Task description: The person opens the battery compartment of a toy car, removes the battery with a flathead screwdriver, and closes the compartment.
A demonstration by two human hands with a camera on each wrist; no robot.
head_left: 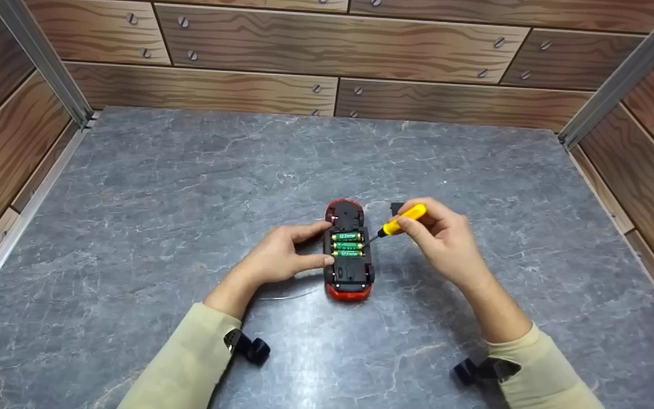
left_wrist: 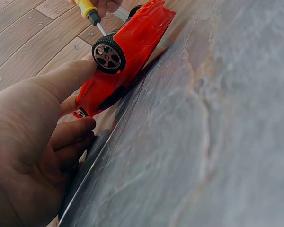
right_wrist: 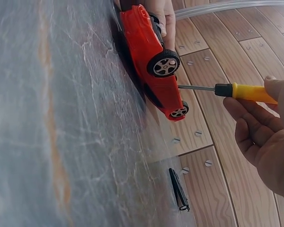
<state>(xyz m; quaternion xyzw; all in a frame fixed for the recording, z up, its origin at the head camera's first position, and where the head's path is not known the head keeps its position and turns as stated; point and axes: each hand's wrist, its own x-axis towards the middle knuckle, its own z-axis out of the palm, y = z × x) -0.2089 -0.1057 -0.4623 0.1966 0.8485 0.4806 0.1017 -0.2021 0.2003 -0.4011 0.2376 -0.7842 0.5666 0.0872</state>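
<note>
A red toy car (head_left: 348, 292) lies upside down on the table, its black underside facing up. Three green batteries (head_left: 347, 246) sit side by side in its open battery compartment. My left hand (head_left: 276, 254) holds the car by its left side, thumb and index finger spread along it near the wheels (left_wrist: 108, 55). In my right hand (head_left: 446, 241) is a screwdriver with a yellow handle (head_left: 406, 219), pinched between thumb and fingers. Its metal tip reaches into the right end of the compartment beside the batteries; exact contact is hidden.
A small black cover (right_wrist: 179, 190) lies on the grey marbled table (head_left: 191, 170), just beyond my right hand in the head view. Wood-patterned walls (head_left: 332, 45) with metal corner posts (head_left: 43, 62) enclose the table at the back and sides.
</note>
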